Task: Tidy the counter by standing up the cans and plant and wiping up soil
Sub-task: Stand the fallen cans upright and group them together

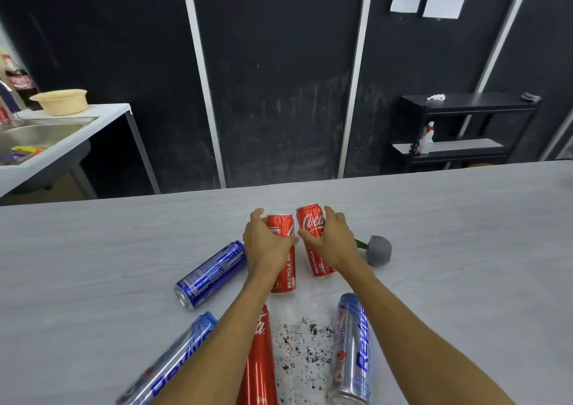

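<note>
Left hand (268,245): fingers curl round one red can (286,268). Right hand (333,243): fingers wrap second red can (311,221). Both cans mid-surface (93,265), side by side, seemingly upright or nearly. Cans smooth, thin-walled, probably light; grip mid-body, gently, to avoid denting. Blue can (214,273) and third red can (259,367) lie flat nearby. Grey plant pot (379,249) tipped over, just right of hands. Soil (305,342) scattered nearer person.

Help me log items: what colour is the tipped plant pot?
Grey round plant pot, best in head view.
</note>
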Demonstrator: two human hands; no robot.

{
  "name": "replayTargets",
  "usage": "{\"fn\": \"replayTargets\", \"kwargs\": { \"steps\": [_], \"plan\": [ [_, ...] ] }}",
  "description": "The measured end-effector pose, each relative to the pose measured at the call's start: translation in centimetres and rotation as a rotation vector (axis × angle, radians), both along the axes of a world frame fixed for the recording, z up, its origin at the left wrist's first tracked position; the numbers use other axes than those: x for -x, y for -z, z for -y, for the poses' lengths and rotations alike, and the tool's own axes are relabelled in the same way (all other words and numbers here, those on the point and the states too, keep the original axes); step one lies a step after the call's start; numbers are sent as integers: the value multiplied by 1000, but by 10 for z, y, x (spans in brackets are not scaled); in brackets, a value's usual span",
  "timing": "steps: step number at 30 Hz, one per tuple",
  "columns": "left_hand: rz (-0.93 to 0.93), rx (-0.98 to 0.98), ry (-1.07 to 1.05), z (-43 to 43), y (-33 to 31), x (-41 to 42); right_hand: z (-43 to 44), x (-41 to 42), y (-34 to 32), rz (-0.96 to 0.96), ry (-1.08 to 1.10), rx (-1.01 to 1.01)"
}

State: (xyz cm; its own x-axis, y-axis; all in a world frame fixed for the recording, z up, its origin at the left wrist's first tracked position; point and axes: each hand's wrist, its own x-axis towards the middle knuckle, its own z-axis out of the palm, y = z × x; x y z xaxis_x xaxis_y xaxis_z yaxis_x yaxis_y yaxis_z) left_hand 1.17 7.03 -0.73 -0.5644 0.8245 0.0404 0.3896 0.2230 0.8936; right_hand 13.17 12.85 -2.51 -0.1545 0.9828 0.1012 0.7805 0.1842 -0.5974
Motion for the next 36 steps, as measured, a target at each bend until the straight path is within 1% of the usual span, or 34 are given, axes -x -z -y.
{"fn": "replayTargets", "kwargs": {
  "steps": [4, 7, 9, 12, 14, 16, 18, 22, 29, 32, 36],
  "plan": [
    [-54, -71, 12, 4, -3, -5, 2, -8, -3, -88, 23, 8],
    [-42, -119, 37, 11, 0, -8, 8, -15, -3, -153, 35, -11],
    [-15, -155, 50, 16, 3, -8, 14, -19, -2, -224, 41, -49],
    [90, -197, 66, 21, 8, -7, 24, -25, 0, -393, 43, -104],
    [140, -196, 93, 27, 10, -7, 30, -27, 4, -468, 25, -104],
    [149, -202, 126, 31, 11, -8, 35, -27, 4, -517, -7, -96],
    [147, -211, 148, 34, 12, -8, 39, -27, 3, -526, -25, -103],
    [113, -220, 173, 38, 11, -9, 41, -26, 3, -473, -18, -107],
    [67, -237, 159, 35, 8, -18, 45, -25, -2, -494, -19, -99],
    [65, -256, 154, 29, -1, -25, 42, -33, -8, -513, -3, -112],
    [43, -262, 152, 15, -22, -44, 30, -51, -33, -503, 37, -135]
  ]
}}
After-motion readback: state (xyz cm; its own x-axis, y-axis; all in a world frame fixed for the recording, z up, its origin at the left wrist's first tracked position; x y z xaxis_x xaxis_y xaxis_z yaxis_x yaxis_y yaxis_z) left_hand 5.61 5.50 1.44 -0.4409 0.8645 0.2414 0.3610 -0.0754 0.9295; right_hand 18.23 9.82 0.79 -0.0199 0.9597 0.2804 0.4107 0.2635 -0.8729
